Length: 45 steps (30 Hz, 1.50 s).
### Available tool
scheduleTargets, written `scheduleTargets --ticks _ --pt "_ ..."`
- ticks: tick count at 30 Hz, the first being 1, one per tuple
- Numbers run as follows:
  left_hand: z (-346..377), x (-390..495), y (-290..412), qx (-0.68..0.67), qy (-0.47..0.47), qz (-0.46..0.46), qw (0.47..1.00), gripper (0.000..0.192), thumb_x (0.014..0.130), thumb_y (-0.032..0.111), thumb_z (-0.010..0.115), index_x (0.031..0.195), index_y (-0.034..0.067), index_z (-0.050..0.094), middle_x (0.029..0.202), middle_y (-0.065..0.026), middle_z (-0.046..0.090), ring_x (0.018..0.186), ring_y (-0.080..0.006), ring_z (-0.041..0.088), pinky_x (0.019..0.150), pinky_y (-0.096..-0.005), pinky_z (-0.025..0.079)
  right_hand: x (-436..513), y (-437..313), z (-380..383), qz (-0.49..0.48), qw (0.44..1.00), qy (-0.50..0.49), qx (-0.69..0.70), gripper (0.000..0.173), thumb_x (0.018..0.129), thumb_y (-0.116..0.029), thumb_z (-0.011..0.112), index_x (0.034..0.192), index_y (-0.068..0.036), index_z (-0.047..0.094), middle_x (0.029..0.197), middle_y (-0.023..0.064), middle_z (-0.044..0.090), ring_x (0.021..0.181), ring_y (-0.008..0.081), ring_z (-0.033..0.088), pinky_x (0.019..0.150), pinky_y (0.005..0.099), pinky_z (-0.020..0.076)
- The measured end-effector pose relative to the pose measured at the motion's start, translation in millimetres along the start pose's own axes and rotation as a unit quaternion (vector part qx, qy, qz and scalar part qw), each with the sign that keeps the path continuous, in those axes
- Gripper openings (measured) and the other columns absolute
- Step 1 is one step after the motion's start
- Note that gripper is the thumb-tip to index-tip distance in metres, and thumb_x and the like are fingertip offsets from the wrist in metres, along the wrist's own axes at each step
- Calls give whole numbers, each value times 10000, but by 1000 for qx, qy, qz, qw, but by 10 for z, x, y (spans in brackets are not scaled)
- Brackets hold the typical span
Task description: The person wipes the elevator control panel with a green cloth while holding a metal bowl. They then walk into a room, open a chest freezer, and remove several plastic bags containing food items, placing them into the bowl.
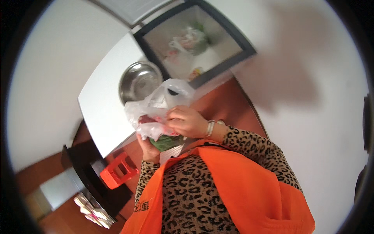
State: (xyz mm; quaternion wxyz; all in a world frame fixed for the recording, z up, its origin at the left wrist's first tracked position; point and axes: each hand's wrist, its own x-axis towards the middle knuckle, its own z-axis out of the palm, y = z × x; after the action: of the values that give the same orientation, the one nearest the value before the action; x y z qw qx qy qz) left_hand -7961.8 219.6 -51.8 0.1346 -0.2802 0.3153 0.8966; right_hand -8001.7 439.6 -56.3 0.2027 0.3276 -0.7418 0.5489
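Observation:
My left hand (149,150) holds a translucent white plastic bag (136,111) from below and the side, in front of my waist. My right hand (187,121) is closed on the bag's bunched plastic, its fingertips pinching near some red print. Through the bag's folds a dark red item (147,119) shows, too covered to name. Under the plastic sits a dark green bundle (166,143), perhaps leafy vegetables. The bag's upper part, with a handle hole, stands up toward a stainless steel bowl (140,80) on a white tabletop (108,87).
Beyond the bag, an open dark-rimmed compartment (248,54), apparently a chest freezer, contains knotted plastic bags (190,42). A red plastic stool (118,171) stands at lower left beside black furniture (87,166). A white wall (315,131) borders the right side.

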Motion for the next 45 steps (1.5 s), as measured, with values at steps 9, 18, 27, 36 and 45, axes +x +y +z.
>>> scheduleTargets --ticks 9,18,27,36,45 --pt "100 51 28 -110 -5 -49 993 571 943 506 346 1282 71 494 1125 -147 600 1031 -309 578 890 -457 487 130 -221 58 -9 990 -143 -4 149 803 -191 675 763 -67 603 878 74 593 814 290 576 709 384 475" --pt "190 54 21 -57 18 -71 996 551 982 413 284 1224 -20 525 887 -135 617 600 -187 461 674 -333 474 177 -203 69 -4 991 -131 -41 171 809 -151 678 977 -126 653 1001 76 602 889 286 598 749 381 481" --pt "-84 -234 14 41 -10 -53 998 329 965 278 354 947 25 562 699 -71 530 619 -166 482 628 -296 442 -76 -138 18 -4 971 -240 25 266 716 -77 689 968 -100 607 1107 65 565 1022 286 561 851 385 441" --pt "68 -914 -292 123 12 -42 991 262 938 207 430 1019 -12 550 671 -49 524 552 -137 474 538 -253 402 -157 -256 44 62 971 -229 -20 426 673 -39 655 1094 -95 617 1042 77 614 964 294 578 854 423 439" --pt "-216 -1482 -404 -20 95 -44 994 309 884 93 520 1167 -29 500 813 -68 594 556 -98 479 510 -226 417 -121 -533 128 249 946 -98 183 298 787 78 513 1058 -13 594 865 88 643 730 166 616 675 259 489"
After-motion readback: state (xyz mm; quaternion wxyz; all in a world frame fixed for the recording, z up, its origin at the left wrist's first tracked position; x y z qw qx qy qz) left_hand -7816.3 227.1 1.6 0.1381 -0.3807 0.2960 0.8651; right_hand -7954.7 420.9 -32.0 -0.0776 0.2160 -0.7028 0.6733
